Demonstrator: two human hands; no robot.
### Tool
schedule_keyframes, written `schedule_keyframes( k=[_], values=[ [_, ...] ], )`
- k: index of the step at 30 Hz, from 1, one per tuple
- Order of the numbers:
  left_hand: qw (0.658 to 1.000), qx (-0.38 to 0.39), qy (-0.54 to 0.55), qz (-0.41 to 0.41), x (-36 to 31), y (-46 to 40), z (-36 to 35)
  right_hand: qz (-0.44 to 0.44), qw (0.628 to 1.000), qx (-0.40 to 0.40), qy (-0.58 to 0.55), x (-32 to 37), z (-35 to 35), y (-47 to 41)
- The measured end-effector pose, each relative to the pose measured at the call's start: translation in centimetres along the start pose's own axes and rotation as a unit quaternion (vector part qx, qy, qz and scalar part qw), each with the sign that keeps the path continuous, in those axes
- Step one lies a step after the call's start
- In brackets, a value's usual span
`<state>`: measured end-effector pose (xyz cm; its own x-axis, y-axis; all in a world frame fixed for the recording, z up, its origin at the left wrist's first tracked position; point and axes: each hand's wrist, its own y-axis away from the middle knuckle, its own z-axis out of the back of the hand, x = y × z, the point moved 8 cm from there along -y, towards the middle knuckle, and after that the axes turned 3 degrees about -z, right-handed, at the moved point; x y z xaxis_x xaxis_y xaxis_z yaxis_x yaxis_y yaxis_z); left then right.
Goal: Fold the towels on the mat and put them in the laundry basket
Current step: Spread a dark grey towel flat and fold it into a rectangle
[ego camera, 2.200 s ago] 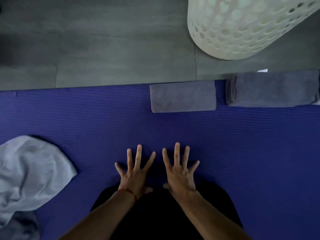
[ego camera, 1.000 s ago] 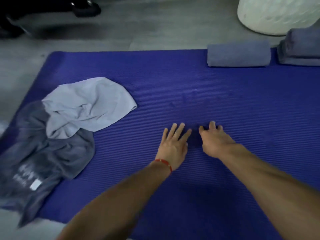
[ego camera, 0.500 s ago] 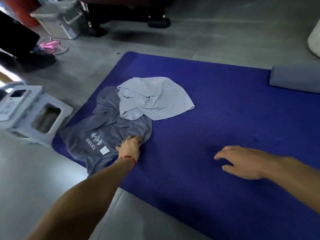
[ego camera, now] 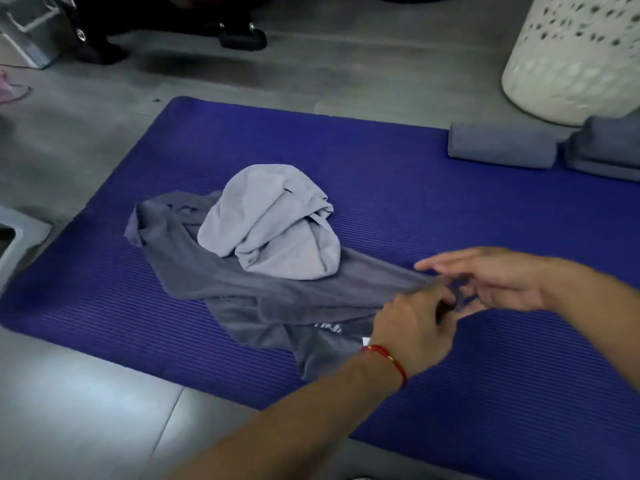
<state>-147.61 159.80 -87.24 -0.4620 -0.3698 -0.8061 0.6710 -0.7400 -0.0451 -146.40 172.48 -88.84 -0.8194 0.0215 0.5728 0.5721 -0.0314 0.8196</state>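
A dark grey towel (ego camera: 242, 289) lies stretched across the blue mat (ego camera: 415, 209), with a crumpled light grey towel (ego camera: 273, 223) riding on top of it. My left hand (ego camera: 415, 327), a red string at its wrist, grips the dark towel's right end. My right hand (ego camera: 495, 278) is just beyond that end, fingers extended and relaxed, touching or nearly touching the cloth. A folded grey towel (ego camera: 502, 147) and a second folded one (ego camera: 609, 150) lie at the mat's far right, in front of the white perforated laundry basket (ego camera: 571, 57).
Grey floor tiles surround the mat. A white stool edge (ego camera: 14, 240) sits at the left. Dark furniture feet (ego camera: 242, 36) and a grey bin (ego camera: 31, 32) stand at the back left. A pink item (ego camera: 10, 88) lies on the floor.
My left hand has pulled the dark towel rightward across the mat, dragging the light towel along. My right hand has risen off the mat to meet the towel's end.
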Motion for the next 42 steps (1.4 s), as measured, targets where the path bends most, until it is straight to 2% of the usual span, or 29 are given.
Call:
schedule_keyframes(
  k=[1, 3, 5, 6, 8, 10, 12, 14, 17, 19, 21, 24, 26, 28, 30, 31, 33, 34, 36, 39, 42],
  values=[
    [0.999, -0.001, -0.041, 0.006, -0.3, 0.1, 0.2, -0.002, 1.000, -0.008, 0.011, -0.8, 0.7, 0.2],
    [0.993, -0.065, -0.094, 0.011, 1.4, -0.2, 2.7, -0.006, 1.000, -0.016, 0.002, -2.5, 1.9, 0.4],
    [0.982, -0.108, -0.152, 0.031, 5.6, -1.2, 5.8, -0.003, 1.000, -0.007, 0.007, -3.2, 2.2, 0.5],
    [0.970, -0.102, -0.213, 0.062, 8.3, -1.9, 7.2, -0.001, 0.999, -0.006, 0.036, -3.3, 2.1, 0.4],
    [0.931, -0.026, -0.332, 0.148, 14.3, -3.5, 9.2, 0.009, 0.990, -0.029, 0.134, -2.8, 1.5, 0.1],
    [0.900, 0.070, -0.371, 0.218, 19.7, -4.5, 10.7, 0.027, 0.968, -0.057, 0.243, -1.8, 0.4, -0.4],
    [0.887, 0.116, -0.380, 0.235, 22.4, -5.4, 12.1, 0.060, 0.926, -0.076, 0.366, -0.8, -1.3, -0.9],
    [0.894, 0.112, -0.392, 0.186, 22.7, -6.4, 13.1, 0.087, 0.852, -0.078, 0.510, 0.1, -3.3, -1.3],
    [0.943, 0.021, -0.304, 0.132, 20.9, -6.8, 16.1, 0.118, 0.761, -0.046, 0.636, 1.4, -6.3, -2.0],
    [0.959, -0.040, -0.253, 0.121, 20.4, -6.1, 19.3, 0.141, 0.730, -0.028, 0.668, 2.5, -8.3, -2.7],
    [0.956, -0.074, -0.268, 0.089, 19.7, -5.4, 22.5, 0.163, 0.736, -0.015, 0.657, 3.6, -10.6, -4.5],
    [0.948, -0.109, -0.295, 0.040, 17.8, -4.7, 26.7, 0.161, 0.779, -0.021, 0.606, 4.1, -15.2, -8.9],
    [0.936, -0.131, -0.326, 0.012, 16.8, -4.5, 29.2, 0.141, 0.820, -0.044, 0.553, 3.2, -18.9, -11.9],
    [0.926, -0.152, -0.347, 0.000, 16.2, -4.5, 31.2, 0.150, 0.834, -0.118, 0.519, 2.2, -21.5, -13.5],
    [0.916, -0.171, -0.363, -0.003, 15.7, -5.0, 32.3, 0.213, 0.826, -0.202, 0.482, 2.2, -21.8, -12.9],
    [0.911, -0.181, -0.370, 0.003, 15.7, -5.3, 32.8, 0.243, 0.837, -0.214, 0.440, 2.3, -20.9, -12.3],
    [0.900, -0.206, -0.385, 0.020, 15.4, -6.3, 33.4, 0.261, 0.873, -0.187, 0.368, 1.9, -17.7, -10.6],
    [0.894, -0.219, -0.390, 0.029, 15.3, -6.8, 33.7, 0.262, 0.877, -0.175, 0.364, 1.8, -15.7, -9.4],
    [0.887, -0.240, -0.392, 0.040, 15.1, -8.0, 34.0, 0.273, 0.854, -0.191, 0.400, 1.5, -11.0, -6.5],
    [0.888, -0.234, -0.393, 0.046, 14.6, -10.2, 32.9, 0.276, 0.822, -0.286, 0.407, -0.4, -2.3, -1.5],
    [0.890, -0.137, -0.429, 0.068, 14.3, -12.3, 28.3, 0.225, 0.806, -0.386, 0.389, -3.6, 6.2, 3.8]
  ],
)
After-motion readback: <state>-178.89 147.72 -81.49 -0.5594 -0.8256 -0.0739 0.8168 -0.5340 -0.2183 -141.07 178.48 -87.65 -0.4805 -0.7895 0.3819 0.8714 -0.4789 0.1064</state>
